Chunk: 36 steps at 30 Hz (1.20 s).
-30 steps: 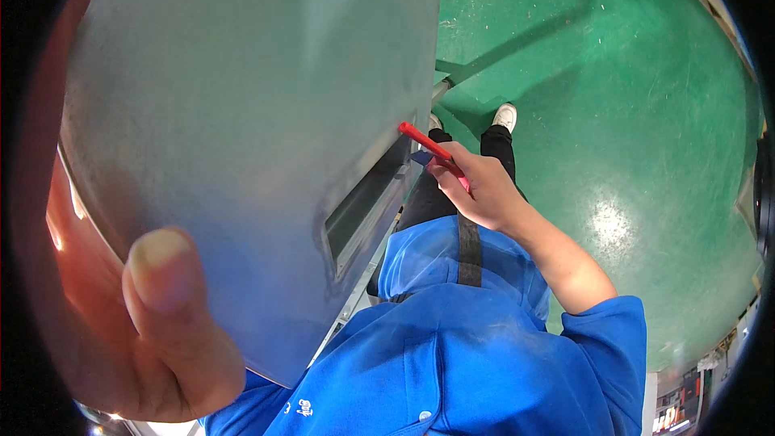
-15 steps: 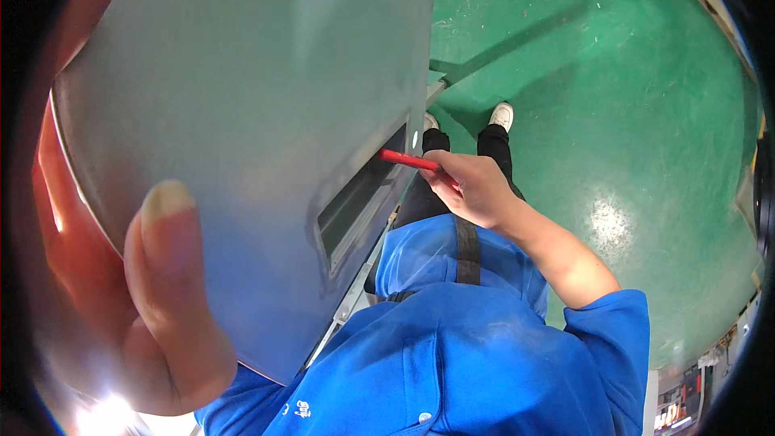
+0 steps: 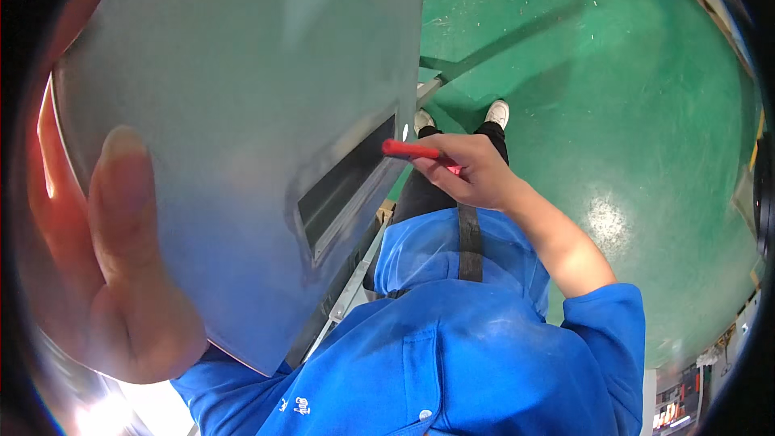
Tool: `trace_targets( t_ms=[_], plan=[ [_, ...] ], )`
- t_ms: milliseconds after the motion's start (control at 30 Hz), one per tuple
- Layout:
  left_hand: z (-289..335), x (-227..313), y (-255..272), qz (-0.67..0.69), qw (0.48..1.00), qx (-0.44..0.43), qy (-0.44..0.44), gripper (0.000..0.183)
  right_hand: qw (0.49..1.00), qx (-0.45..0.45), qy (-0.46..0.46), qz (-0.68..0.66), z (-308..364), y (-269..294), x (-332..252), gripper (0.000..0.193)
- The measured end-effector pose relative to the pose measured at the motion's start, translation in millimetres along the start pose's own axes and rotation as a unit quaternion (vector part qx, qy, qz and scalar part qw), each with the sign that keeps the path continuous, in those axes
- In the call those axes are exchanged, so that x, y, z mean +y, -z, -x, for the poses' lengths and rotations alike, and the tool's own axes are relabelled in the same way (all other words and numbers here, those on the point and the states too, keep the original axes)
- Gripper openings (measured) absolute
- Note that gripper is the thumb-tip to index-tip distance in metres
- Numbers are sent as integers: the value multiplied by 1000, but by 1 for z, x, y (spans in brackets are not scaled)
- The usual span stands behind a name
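Two bare hands: left hand [image 3: 133, 307] and right hand [image 3: 478, 171], set well apart.
Grey panel [image 3: 218, 97]: broad, smooth sheet filling most of the left half; held at its left edge by the left hand.
Left fingers: wrapped behind the panel's edge, with the thumb laid over the near face; the edge is pinched between them.
Right fingers: closed around the red tool [image 3: 413, 150], which is pinched behind its blunt end.
Red tool position: end directed left, seen at the upper right end of the slot [image 3: 347, 186]; whether the metal is touched cannot be told.
Slot: long, rectangular, cut near the panel's right edge and bordered by a duller margin.
Clothing: blue shirt [image 3: 500, 347], crossed by a black strap [image 3: 469, 246].
Floor [image 3: 622, 97]: green; white shoes [image 3: 498, 114] are seen beyond the right hand.
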State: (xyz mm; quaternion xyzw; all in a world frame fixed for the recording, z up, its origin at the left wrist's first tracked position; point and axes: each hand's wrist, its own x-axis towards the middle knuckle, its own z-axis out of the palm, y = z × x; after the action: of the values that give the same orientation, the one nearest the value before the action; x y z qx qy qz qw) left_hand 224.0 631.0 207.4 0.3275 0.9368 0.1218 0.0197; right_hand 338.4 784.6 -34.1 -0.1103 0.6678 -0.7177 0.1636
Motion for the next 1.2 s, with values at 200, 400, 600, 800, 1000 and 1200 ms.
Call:
trace_targets(
  t_ms=[200,400,600,800,1000,1200],
  plan=[
    [1,-1,-1,10,1000,-5,-1,38,998,43,-2,46,10,-3,10,20],
    [14,4,13,8,1000,3,17,38,997,-2,-24,80,9,-9,-1,21],
    [18,1,19,22,999,1,25,38,988,-33,-21,152,4,-7,-4,13],
    [20,8,14,21,999,-1,50,39,985,-56,-13,163,-8,-19,-6,9],
    [13,-5,12,44,998,-10,42,39,992,41,-95,66,11,-2,-4,9],
    [20,1,26,37,998,-14,52,39,996,13,-51,78,11,-5,-7,10]
  ],
)
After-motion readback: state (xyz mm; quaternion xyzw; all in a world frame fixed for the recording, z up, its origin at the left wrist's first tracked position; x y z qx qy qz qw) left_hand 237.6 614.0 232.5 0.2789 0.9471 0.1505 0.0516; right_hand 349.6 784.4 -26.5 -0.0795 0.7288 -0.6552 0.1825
